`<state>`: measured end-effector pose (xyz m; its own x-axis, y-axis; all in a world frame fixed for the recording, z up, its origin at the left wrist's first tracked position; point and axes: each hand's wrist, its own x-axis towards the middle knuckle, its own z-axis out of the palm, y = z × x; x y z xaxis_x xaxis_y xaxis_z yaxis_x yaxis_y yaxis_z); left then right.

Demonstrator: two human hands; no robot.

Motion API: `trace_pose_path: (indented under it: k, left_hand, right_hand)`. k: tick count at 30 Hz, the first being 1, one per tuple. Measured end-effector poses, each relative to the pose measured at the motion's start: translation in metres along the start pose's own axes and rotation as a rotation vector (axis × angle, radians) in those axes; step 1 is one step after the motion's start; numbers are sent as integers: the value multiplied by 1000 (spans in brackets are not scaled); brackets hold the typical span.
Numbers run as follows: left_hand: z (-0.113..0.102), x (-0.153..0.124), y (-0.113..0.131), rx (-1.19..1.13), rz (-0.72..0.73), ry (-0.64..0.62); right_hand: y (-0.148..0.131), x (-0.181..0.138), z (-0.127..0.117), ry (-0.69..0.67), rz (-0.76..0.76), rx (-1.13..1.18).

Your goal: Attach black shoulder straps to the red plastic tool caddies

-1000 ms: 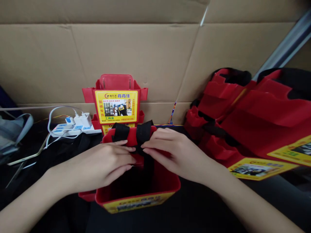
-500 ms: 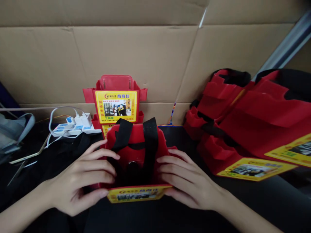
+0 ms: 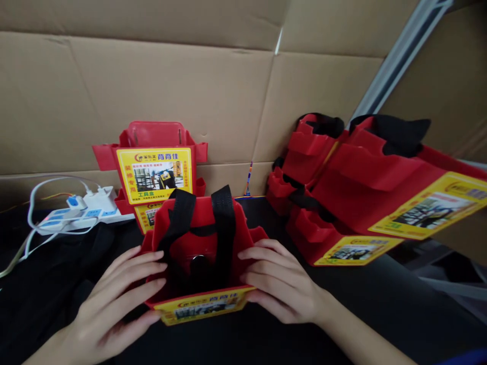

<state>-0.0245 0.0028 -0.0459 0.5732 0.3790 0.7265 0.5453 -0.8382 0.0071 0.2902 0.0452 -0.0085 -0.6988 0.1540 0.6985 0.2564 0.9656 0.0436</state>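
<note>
A red plastic tool box with two black straps and a yellow label on its near face sits on the dark table in front of me. My left hand grips its left side, fingers curled round the wall. My right hand grips its right side the same way, thumb under the labelled front edge. A dark round object lies inside the box; I cannot make out what it is.
Two stacked red boxes with yellow labels stand behind, against a cardboard wall. A leaning row of several red boxes lies at the right. A white power strip with plugs and cables sits at the left.
My hands left the black straps at the box's top and took hold of its two sides. The box turned upright toward me. The view shifted to the right.
</note>
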Motion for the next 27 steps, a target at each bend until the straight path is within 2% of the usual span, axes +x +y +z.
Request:
trace_pose_path:
  k: [4, 8, 10, 14, 16, 18, 22, 25, 27]
  left_hand:
    - [11, -1, 10, 99, -59, -9]
    - [17, 1, 11, 135, -119, -227]
    - [19, 0, 6, 145, -110, -306]
    - [25, -5, -5, 119, 12, -400]
    - [29, -8, -6, 101, 8, -427]
    - [31, -10, -5, 83, -37, -419]
    - [30, -5, -5, 50, -51, -461]
    - [26, 1, -8, 17, 10, -548]
    - [25, 3, -8, -10, -2, -562]
  right_hand:
    - [11, -8, -10, 69, 44, -110]
    - [28, -18, -18, 106, 122, -276]
    - [35, -21, -18, 93, 219, -351]
    - [40, -23, -7, 69, 481, -503]
    - [37, -21, 0, 79, 565, -615]
    - [32, -19, 9, 37, 550, -698]
    - [26, -13, 27, -210, 385, -665]
    - [36, -12, 36, -232, 430, -699]
    - [49, -12, 39, -218, 468, -728]
